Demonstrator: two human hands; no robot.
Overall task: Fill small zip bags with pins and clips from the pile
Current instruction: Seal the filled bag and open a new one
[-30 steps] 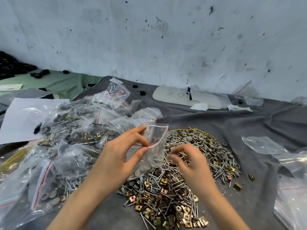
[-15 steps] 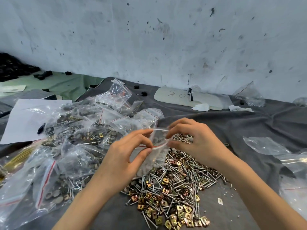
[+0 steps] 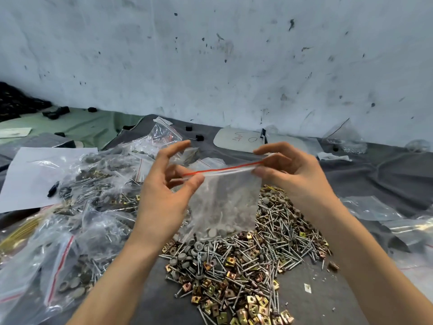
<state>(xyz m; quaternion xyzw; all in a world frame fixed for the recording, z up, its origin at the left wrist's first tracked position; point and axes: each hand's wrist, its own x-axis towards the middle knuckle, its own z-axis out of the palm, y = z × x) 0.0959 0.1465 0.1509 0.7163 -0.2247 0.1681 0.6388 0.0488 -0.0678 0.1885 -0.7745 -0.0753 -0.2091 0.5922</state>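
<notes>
Zip bag [image 3: 225, 202] hangs in the air between both hands, above the pile [image 3: 246, 266] of pins, square brass clips and grey washers. Its red-striped zip edge is on top and runs left to right, rising a little toward the right, while the clear body hangs straight down with a few grey round pieces at the bottom. Filled bags [image 3: 82, 207] crowd the bench [image 3: 375, 174] on the left and partly cover a white sheet [image 3: 30, 174]. Empty bags [image 3: 370, 207] lie to the right, with bare grey cloth between them and the pile. A marked wall [image 3: 210, 66] closes off the back. The left hand [image 3: 164, 191] pinches the left end of the zip strip between thumb and a curled finger, its other fingers [image 3: 173, 148] loosely spread. The right hand [image 3: 295, 174] pinches the right end, thumb below and fingers above.
</notes>
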